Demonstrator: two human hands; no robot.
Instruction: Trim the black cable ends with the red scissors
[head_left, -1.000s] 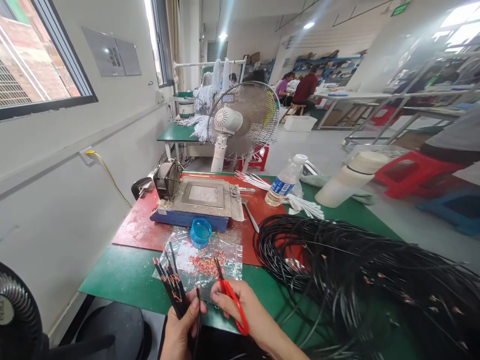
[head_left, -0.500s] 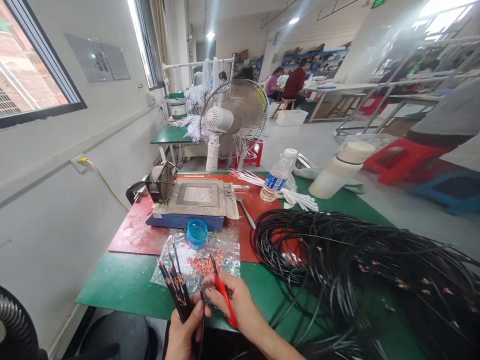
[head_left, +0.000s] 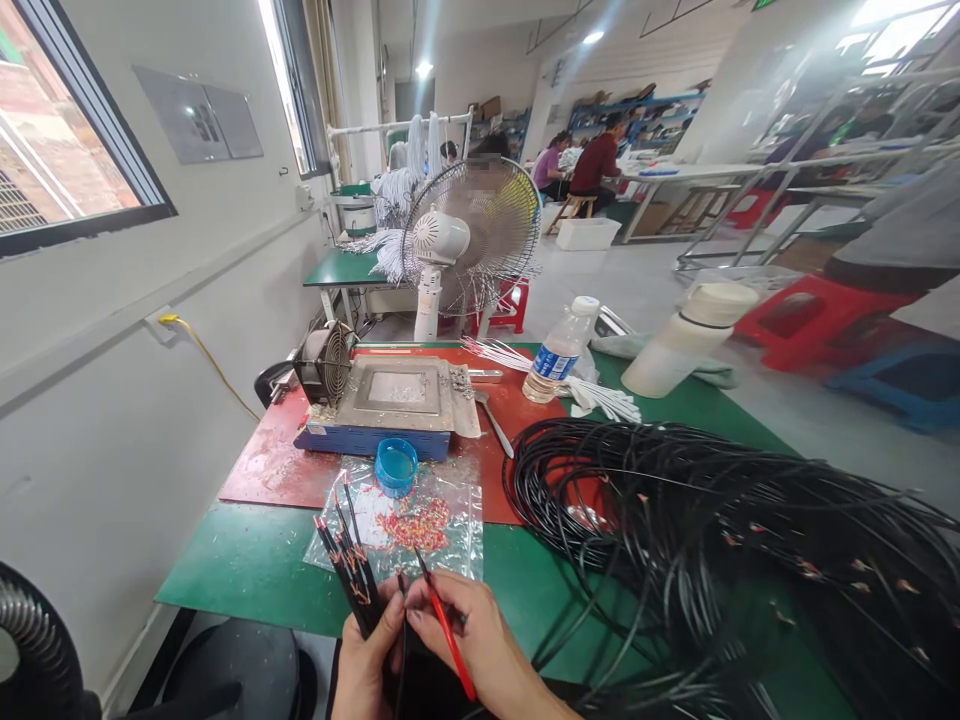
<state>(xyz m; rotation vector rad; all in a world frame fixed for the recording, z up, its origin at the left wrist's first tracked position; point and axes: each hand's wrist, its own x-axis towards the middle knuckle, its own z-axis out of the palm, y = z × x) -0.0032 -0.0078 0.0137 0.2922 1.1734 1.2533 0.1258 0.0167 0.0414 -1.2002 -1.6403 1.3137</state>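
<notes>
At the near edge of the green table (head_left: 255, 560), my left hand (head_left: 367, 665) is closed round a bundle of black cable ends (head_left: 346, 565) whose stripped coloured tips point up and left. My right hand (head_left: 480, 650) grips small red-handled scissors (head_left: 444, 620), the blades pointing up beside one cable end pinched between the two hands. Just beyond lies a clear plastic bag (head_left: 420, 520) strewn with red and orange insulation scraps, with a blue cap (head_left: 396, 466) on its far edge.
A big coil of black cables (head_left: 712, 540) fills the table's right side. On a red mat (head_left: 277, 460) stands a solder pot (head_left: 390, 400) with a small fan. Behind are a water bottle (head_left: 559, 350), white wires, a white flask and a pedestal fan (head_left: 469, 235). People sit far off.
My two hands have drawn closer together and lower in view; the scissors have tilted, the blades closing in on the single cable end. The view shifted slightly.
</notes>
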